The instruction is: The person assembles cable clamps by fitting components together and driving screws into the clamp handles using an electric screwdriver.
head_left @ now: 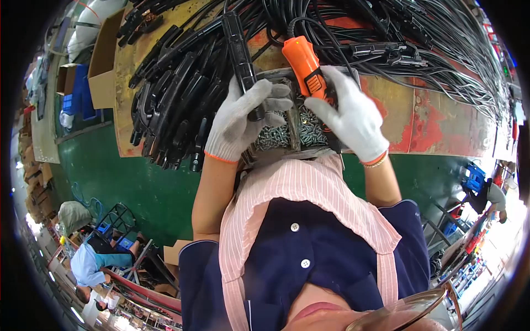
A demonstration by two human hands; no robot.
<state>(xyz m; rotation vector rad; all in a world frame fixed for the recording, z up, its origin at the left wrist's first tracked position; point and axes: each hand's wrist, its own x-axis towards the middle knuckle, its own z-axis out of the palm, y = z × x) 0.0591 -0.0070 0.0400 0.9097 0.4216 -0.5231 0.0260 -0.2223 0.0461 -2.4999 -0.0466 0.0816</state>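
Apron [309,182]: pink striped, nearest, against screw tray [312,154].
Left hand [234,118]: white glove, fingers clamped round near end of black handle [237,44].
Black handle: in left hand, near end over tray's left side, rest pointing away.
Right hand [356,113]: white glove, wrapped on orange power tool [303,60].
Orange power tool: in right hand, apart from handle, cord at far end.
Tray contents: small screws [313,132], both sides of divider.
Bench [441,129]: worn yellow-red top, under tray.
Handle pile [171,102]: black, bench left.
Cables [458,69]: bench far right, bundled.
Background: person in light blue [94,262], left.
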